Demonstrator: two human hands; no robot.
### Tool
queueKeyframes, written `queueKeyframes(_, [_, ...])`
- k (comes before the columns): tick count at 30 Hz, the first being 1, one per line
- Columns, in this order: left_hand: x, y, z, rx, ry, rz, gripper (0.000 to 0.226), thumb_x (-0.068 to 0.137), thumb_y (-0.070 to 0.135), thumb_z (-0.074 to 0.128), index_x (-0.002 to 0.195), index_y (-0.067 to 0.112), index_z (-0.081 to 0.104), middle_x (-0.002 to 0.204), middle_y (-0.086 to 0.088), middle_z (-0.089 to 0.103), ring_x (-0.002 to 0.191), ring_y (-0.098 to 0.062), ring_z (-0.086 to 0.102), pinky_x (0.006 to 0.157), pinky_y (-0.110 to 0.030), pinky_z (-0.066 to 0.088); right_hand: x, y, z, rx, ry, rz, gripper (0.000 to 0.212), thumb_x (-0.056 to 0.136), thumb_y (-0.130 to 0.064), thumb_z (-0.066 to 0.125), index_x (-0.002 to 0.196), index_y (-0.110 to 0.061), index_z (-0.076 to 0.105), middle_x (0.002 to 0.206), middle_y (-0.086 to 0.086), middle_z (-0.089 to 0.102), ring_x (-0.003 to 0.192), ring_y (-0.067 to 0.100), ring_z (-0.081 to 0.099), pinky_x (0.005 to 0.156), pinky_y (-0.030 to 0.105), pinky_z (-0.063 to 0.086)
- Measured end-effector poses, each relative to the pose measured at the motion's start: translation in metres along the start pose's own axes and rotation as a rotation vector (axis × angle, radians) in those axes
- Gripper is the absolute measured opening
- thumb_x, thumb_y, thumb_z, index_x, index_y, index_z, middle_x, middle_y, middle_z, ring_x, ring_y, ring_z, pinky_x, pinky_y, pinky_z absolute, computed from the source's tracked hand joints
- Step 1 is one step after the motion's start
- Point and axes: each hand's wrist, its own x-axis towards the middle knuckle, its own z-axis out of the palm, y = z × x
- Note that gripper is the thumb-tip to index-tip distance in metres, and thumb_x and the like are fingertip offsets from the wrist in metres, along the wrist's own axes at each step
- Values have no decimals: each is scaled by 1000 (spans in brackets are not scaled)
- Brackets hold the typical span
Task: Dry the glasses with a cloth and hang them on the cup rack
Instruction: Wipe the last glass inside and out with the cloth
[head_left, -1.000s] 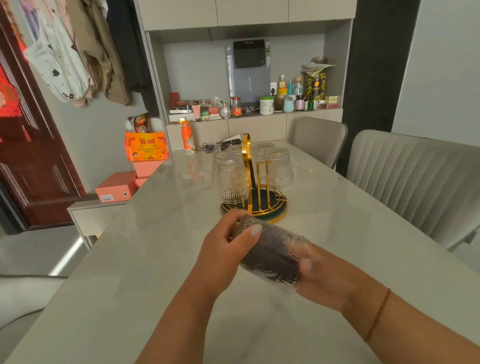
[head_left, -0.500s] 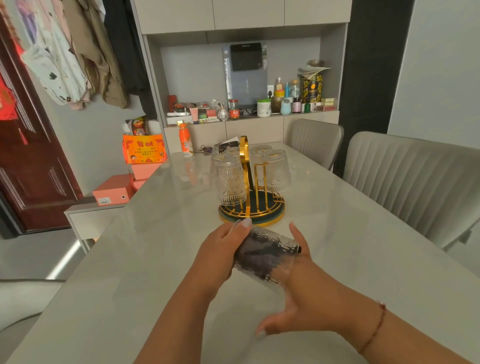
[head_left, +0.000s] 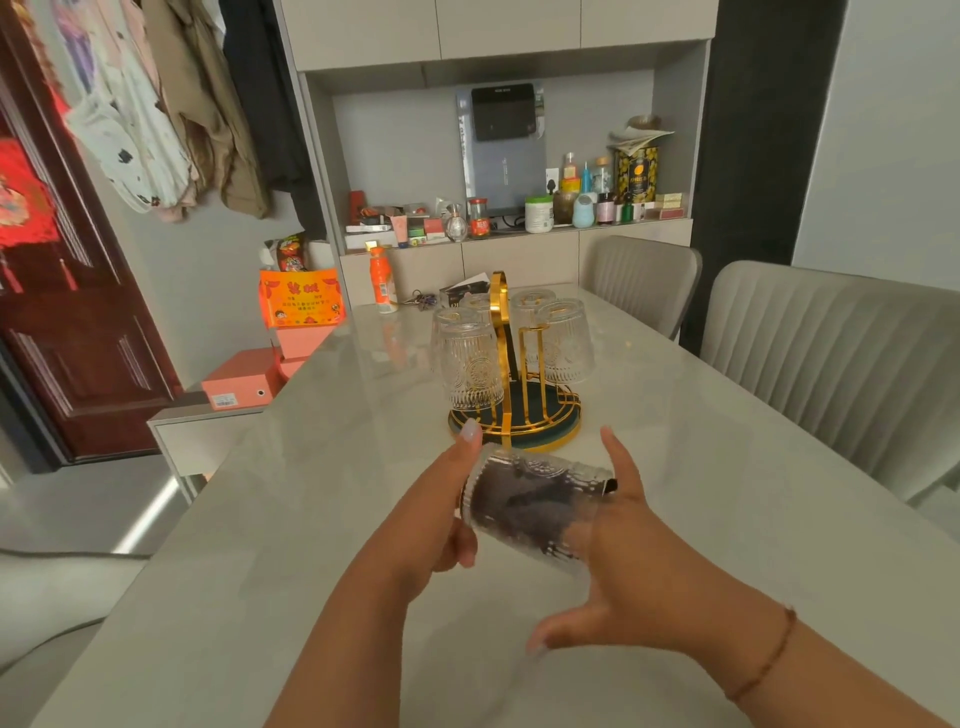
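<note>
Ribbed glass (head_left: 535, 501), seemingly dark cloth (head_left: 524, 506) inside.

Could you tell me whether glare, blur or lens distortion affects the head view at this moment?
Head view: the glossy table mirrors soft light and the orange bottle; wide-angle bending bows the door and cabinet edges; the right hand shows slight motion blur at the thumb; the glass, dark with cloth inside, stays fairly sharp, as do the glasses hung on the cup rack.
</note>
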Motion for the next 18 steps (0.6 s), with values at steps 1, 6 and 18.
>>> queueKeyframes(1, [0, 0, 0, 35, -17, -42, 76, 72, 85, 29, 95, 25, 69, 59, -4, 58, 43, -11, 40, 41, -16, 30, -2, 0, 3, -91, -17, -2, 88, 64, -90, 41, 141, -51, 26, 139, -26, 49, 133, -3, 39, 112, 54, -20])
queueKeyframes(6, [0, 3, 2, -31, 4, -26, 62, 89, 67, 41, 91, 9, 62, 46, 1, 48, 35, -7, 31, 40, -17, 24, 5, -13, 4, -25, 46, -8, 91, 63, -84, 52, 142, -54, 18, 145, -30, 37, 140, -3, 26, 112, 56, -17])
queueKeyframes(18, [5, -5, 6, -67, -105, 298, 46, 74, 55, 57, 115, 35, 60, 103, 0, 66, 77, -14, 58, 54, -25, 44, 0, -8, -19, 1042, 117, 157, 42, 63, -74, 62, 88, -41, 72, 86, -32, 67, 82, -16, 59, 78, 4, 41])
